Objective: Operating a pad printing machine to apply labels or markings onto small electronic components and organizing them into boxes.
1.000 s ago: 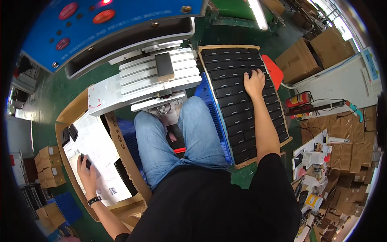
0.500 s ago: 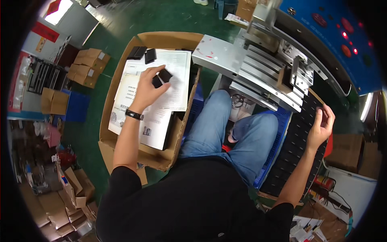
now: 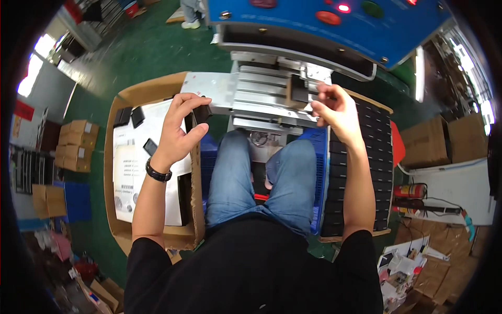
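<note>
My left hand point(image 3: 180, 125), above the right edge of a cardboard box point(image 3: 196, 204), grips a small black block point(image 3: 203, 112) between its fingers. Papers point(image 3: 128, 157) lie inside that box, with a few more black pieces point(image 3: 138, 116) on them. My right hand point(image 3: 337, 118) is raised just right of the machine's slotted silver bed point(image 3: 259, 83), fingers curved and apart with nothing visible in them. Close to its fingertips, a black block point(image 3: 299, 89) sits in a tan holder on the bed. Rows of black blocks point(image 3: 361, 178) fill the shallow tray beside my right forearm.
A blue machine head point(image 3: 314, 26) overhangs the bed. Blue crates point(image 3: 318, 146) flank my knees. Cartons point(image 3: 73, 146) stand at left and right, with fire extinguishers point(image 3: 410, 191) and a cluttered bench at the right. Another person's legs point(image 3: 191, 15) show at the back.
My left hand has lifted a black block from the papers toward the bed. My right hand has left the tray and come up beside the holder. The view swung left and back.
</note>
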Tool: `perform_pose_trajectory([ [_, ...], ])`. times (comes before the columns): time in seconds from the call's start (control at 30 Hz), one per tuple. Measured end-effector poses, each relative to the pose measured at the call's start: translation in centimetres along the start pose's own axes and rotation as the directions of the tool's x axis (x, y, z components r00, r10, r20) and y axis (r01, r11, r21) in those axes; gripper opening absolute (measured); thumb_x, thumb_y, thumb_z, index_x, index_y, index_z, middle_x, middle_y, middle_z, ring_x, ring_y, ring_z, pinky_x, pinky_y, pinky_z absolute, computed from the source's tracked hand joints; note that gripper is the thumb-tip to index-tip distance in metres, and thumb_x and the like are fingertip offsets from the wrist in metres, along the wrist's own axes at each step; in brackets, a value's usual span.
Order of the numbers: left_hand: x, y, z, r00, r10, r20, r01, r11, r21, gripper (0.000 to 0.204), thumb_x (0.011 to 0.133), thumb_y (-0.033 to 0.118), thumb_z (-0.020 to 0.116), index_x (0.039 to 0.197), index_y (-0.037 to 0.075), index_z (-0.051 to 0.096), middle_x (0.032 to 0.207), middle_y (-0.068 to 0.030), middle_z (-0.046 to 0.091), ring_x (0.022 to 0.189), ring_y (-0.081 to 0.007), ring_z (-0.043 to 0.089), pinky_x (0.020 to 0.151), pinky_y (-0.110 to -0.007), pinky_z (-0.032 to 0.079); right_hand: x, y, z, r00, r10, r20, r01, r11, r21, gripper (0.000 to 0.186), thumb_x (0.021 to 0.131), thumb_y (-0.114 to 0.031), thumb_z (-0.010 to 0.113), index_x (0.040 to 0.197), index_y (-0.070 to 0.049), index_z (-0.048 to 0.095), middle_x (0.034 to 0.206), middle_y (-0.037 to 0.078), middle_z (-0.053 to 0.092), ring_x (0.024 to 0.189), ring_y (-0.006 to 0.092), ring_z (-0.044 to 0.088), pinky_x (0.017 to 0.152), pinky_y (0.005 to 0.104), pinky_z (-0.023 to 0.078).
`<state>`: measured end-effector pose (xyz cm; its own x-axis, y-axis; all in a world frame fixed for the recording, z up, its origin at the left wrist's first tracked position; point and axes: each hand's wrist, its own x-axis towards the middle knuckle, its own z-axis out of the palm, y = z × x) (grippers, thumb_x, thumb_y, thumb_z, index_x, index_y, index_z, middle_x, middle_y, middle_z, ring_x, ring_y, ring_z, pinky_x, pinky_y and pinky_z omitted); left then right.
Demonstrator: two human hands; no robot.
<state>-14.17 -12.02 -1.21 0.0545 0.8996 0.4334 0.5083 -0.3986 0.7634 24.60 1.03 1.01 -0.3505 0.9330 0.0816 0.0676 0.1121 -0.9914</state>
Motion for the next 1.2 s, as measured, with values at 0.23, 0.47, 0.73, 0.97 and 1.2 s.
perform_pose_trajectory([
  [0.23, 7.2, 2.5, 6.7, 0.966, 0.218, 0.138, -0.228, 0.972, 0.06, 0.055, 0.093, 0.022, 0.075, 0.145, 0.008, 0.07, 0.147, -0.0121, 0.059, 0.132, -0.0302, 0.057, 0.114, -0.042, 0.045, 2.7, -3.3, 0.3, 0.969, 0.164, 0.185, -0.116, 0.962, -0.246, 0.068, 0.09, -0.005, 0.087, 0.151, -0.002, 0.058, 0.103, 0.007, 0.061, 0.076, 0.0105, 0.062, 0.055, 0.0211, 0.051],
  [0.47, 12.7, 4.1, 12.9, 0.859, 0.364, 0.359, -0.463, 0.852, 0.245, 0.06, 0.101, 0.024, 0.066, 0.158, 0.006, 0.058, 0.169, -0.0148, 0.05, 0.149, -0.0354, 0.049, 0.126, -0.048, 0.038, -2.0, 2.3, -4.5, 0.972, -0.204, -0.12, 0.2, 0.979, -0.04, 0.078, 0.085, -0.012, 0.095, 0.15, 0.005, 0.055, 0.104, 0.009, 0.063, 0.081, 0.0111, 0.062, 0.065, 0.0204, 0.052],
  [0.73, 13.0, 4.4, 13.5, 0.837, 0.22, 0.501, -0.436, 0.822, 0.367, 0.063, 0.116, 0.041, 0.048, 0.168, 0.007, 0.044, 0.179, -0.012, 0.038, 0.165, -0.0328, 0.035, 0.131, -0.06, 0.028, -11.8, 12.3, -21.4, 0.634, 0.046, -0.772, -0.25, 0.957, -0.149, 0.077, 0.088, -0.031, 0.093, 0.146, 0.006, 0.059, 0.115, 0.015, 0.067, 0.092, 0.0195, 0.067, 0.086, 0.0294, 0.056],
  [0.97, 14.3, 3.7, 14.3, 0.769, 0.198, 0.608, -0.524, 0.74, 0.422, 0.07, 0.116, 0.048, 0.046, 0.173, 0.009, 0.035, 0.18, -0.0109, 0.038, 0.168, -0.0304, 0.03, 0.134, -0.063, 0.023, -14.3, 17.7, -28.5, 0.479, -0.059, -0.876, -0.672, 0.617, -0.409, 0.086, 0.091, -0.054, 0.084, 0.146, 0.007, 0.059, 0.132, 0.026, 0.064, 0.113, 0.0369, 0.067, 0.101, 0.0459, 0.056],
  [1.2, 9.6, 5.4, 13.7, 0.831, 0.297, 0.471, -0.489, 0.793, 0.363, 0.071, 0.116, 0.055, 0.046, 0.169, 0.008, 0.045, 0.176, -0.0115, 0.045, 0.167, -0.029, 0.034, 0.135, -0.064, 0.021, -9.8, 18.2, -26.8, 0.523, -0.146, -0.839, -0.804, 0.243, -0.543, 0.088, 0.093, -0.065, 0.073, 0.144, 0.007, 0.062, 0.141, 0.031, 0.06, 0.125, 0.0473, 0.061, 0.109, 0.0554, 0.05],
])
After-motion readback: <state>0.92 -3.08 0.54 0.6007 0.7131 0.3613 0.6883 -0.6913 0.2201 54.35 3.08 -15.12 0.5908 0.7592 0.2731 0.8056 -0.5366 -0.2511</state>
